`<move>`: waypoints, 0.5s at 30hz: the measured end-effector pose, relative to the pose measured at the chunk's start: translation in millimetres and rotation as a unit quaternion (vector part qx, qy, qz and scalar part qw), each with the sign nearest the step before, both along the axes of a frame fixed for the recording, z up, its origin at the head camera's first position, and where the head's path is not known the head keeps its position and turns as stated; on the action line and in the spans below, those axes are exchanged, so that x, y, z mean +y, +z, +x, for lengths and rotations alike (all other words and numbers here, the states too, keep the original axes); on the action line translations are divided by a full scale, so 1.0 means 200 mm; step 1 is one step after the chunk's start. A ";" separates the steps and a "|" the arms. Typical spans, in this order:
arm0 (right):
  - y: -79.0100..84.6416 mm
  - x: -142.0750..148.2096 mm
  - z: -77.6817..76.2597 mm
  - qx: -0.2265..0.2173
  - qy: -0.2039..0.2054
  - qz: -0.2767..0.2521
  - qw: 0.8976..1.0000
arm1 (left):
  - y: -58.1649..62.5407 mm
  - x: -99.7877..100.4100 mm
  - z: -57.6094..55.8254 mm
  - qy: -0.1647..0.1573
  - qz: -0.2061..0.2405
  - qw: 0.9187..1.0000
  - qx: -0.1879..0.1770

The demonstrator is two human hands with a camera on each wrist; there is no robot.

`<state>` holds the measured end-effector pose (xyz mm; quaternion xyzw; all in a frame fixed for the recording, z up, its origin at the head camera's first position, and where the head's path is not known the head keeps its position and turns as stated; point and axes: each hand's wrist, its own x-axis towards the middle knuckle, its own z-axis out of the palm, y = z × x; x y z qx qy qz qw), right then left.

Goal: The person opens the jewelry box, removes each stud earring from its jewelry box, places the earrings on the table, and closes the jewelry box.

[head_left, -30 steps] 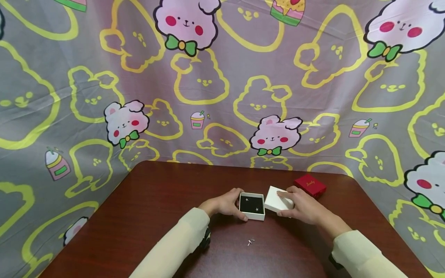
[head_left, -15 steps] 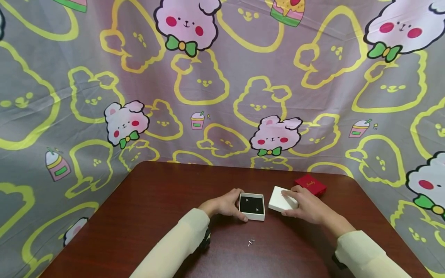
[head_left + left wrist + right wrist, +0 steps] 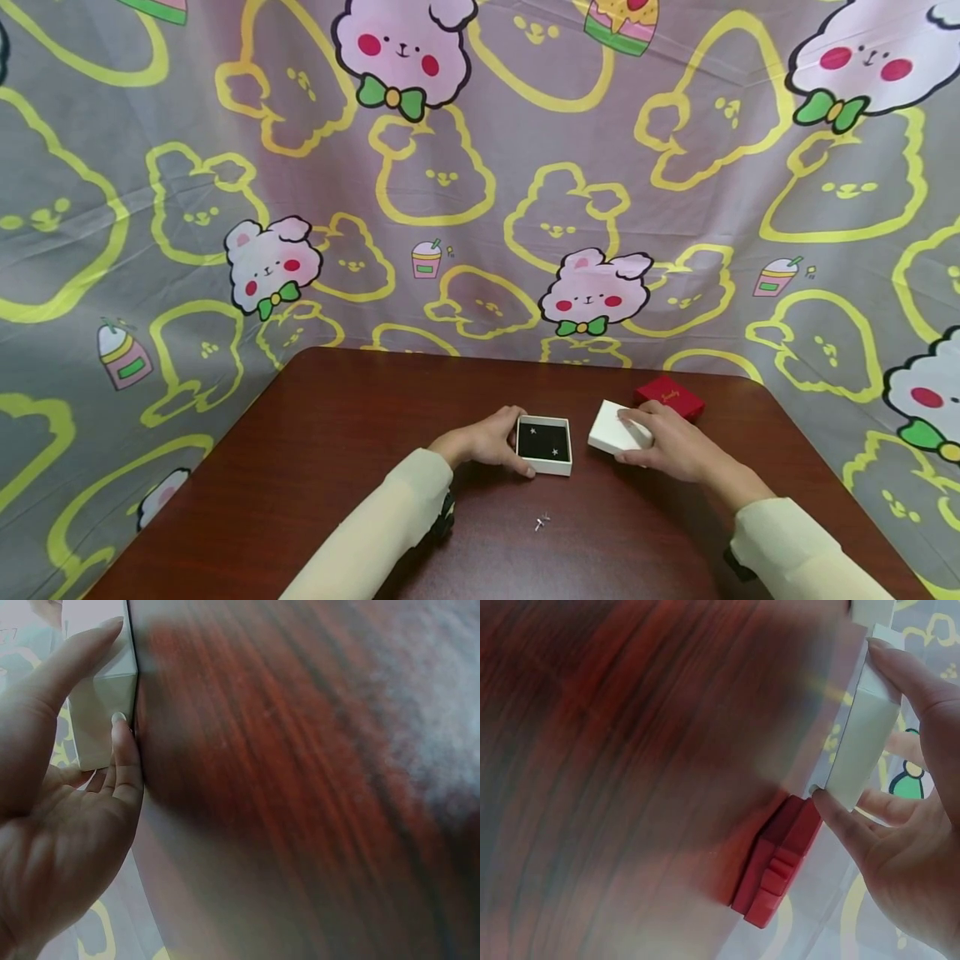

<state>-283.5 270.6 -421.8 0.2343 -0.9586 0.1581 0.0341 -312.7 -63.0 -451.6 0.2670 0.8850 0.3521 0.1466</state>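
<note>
A small white jewelry box (image 3: pixel 543 468) with a black insert sits on the table, two star-shaped earrings (image 3: pixel 533 431) set in the insert. My left hand (image 3: pixel 487 437) grips this box by its left side, thumb at the front corner and fingers behind. To the right, my right hand (image 3: pixel 671 443) holds the white box lid (image 3: pixel 617 432) by its edges, with one finger over its top. In the right wrist view, the lid (image 3: pixel 862 739) is pinched between thumb and fingers, low over the table. A gap separates lid and box.
A red box (image 3: pixel 670 399) with gold lettering lies behind my right hand, near the table's back right. Small silver pieces (image 3: pixel 541 522) lie on the brown table (image 3: pixel 360 400) in front of the white box. A patterned cloth (image 3: pixel 480 192) hangs behind the table.
My right hand has moved the lid to the right, away from the white box and closer to the red one. The left hand and the jewelry box have stayed in place.
</note>
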 end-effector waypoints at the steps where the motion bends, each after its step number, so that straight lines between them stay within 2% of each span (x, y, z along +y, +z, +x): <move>1: 0.00 0.00 0.00 -0.003 -0.004 0.000 1.000 | 0.00 0.00 0.00 0.000 0.000 1.000 0.000; 15: -0.06 0.07 -0.03 -0.032 -0.034 0.007 0.999 | 0.00 0.00 -0.01 -0.002 0.000 1.000 -0.008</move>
